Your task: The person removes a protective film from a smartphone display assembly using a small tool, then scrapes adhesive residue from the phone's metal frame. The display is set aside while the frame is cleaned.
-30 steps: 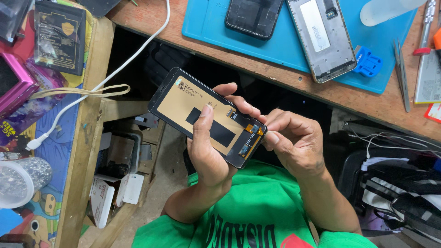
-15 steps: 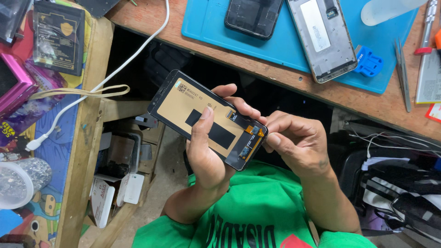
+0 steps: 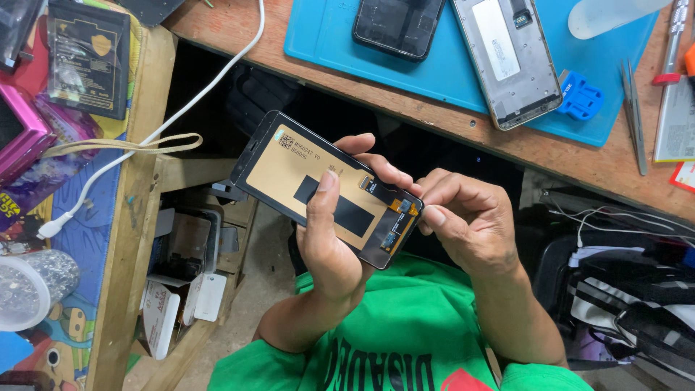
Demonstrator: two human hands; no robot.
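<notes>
Across the top of my view runs the wooden tabletop (image 3: 463, 123), with a blue mat (image 3: 340, 36) spread over it. On that mat lie a grey phone frame (image 3: 507, 61), back side up, and a dark phone (image 3: 398, 25) just beside it to the left; a small blue plastic tool (image 3: 581, 98) sits at the mat's right edge, and metal tweezers (image 3: 631, 108) lie on the bare wood just past it. A white cable (image 3: 181, 108) trails from the tabletop edge down to the side bench on the left, where a black battery pack (image 3: 88, 54) rests.

Below the tabletop edge, above my lap and green shirt (image 3: 413, 340), I hold the phone screen panel (image 3: 289, 170) tilted, its tan back facing up. My left hand (image 3: 329, 246) is wrapped around its lower part: the thumb presses flat on the back, next to the black patch, while the fingers curl around the far edge. My right hand (image 3: 470, 221) meets the panel at its lower right corner, fingers drawn together and thumb tip pressed against the edge by the orange flex strip (image 3: 398, 210). Whether those fingertips actually pinch the strip I cannot tell.
</notes>
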